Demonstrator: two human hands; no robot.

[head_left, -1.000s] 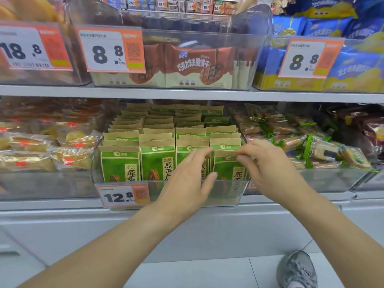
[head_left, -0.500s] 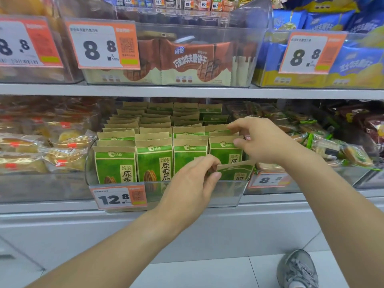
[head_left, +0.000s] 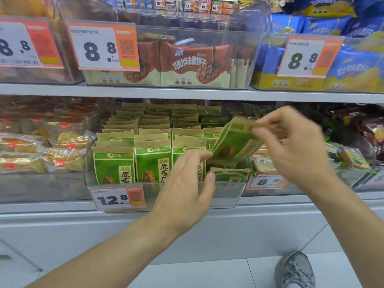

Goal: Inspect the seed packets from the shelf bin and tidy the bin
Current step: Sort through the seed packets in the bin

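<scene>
The right hand (head_left: 295, 148) pinches a green-and-kraft seed packet (head_left: 234, 142), tilted above the clear bin's (head_left: 228, 194) right end on the lower shelf. The left hand (head_left: 187, 183), fingers relaxed, touches a slumped packet (head_left: 229, 175) inside. Three upright packets (head_left: 152, 161) front the remaining rows; an orange price tag (head_left: 116, 197) hangs at the bin's left front.

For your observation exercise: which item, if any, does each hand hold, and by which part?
The right hand pinches a lifted seed packet by its top edge. The left hand grips nothing; its fingers rest among the packets in the bin.
</scene>
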